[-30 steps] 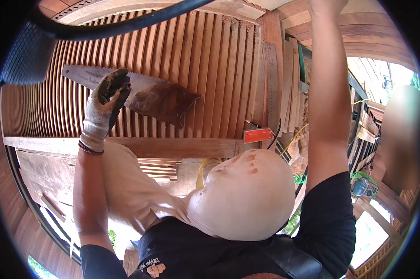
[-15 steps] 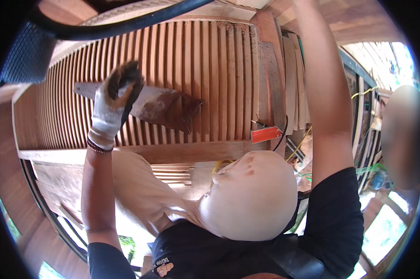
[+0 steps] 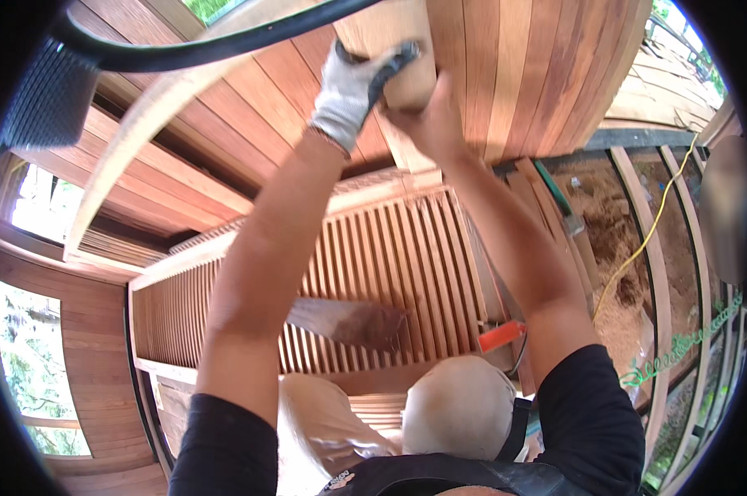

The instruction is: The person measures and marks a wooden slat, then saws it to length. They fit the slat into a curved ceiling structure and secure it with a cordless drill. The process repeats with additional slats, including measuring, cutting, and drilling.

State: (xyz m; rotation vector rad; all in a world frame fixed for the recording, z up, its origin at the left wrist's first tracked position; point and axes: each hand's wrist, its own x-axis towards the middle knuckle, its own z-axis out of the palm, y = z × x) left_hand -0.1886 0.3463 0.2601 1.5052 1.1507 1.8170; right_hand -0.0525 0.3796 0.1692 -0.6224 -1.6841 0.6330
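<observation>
A pale wooden board (image 3: 387, 26) with a rounded lower corner stands up against the plank wall, at the top middle of the head view. My left hand (image 3: 353, 89), in a grey glove with dark palm and fingertips, grips its left side, one digit lying across the front. From below on the right, my bare right hand (image 3: 431, 131) clasps the board's lower end; some of its fingers are hidden behind the wood. Beneath my arms, a hand saw (image 3: 348, 322) with a reddish-brown wide end lies on the slatted wooden bench (image 3: 435, 281).
Reddish planks (image 3: 522, 74) form the wall ahead. A curved pale timber (image 3: 117, 190) rises at left. On the bench's right edge sits an orange-red flat piece (image 3: 501, 336). Farther right are joists (image 3: 650, 248), a yellow cord (image 3: 656, 217) and a green coiled hose (image 3: 679, 351).
My view has tilted up toward the plank wall. My left hand has left its place above the saw and now holds the board. My right hand has come into view on it.
</observation>
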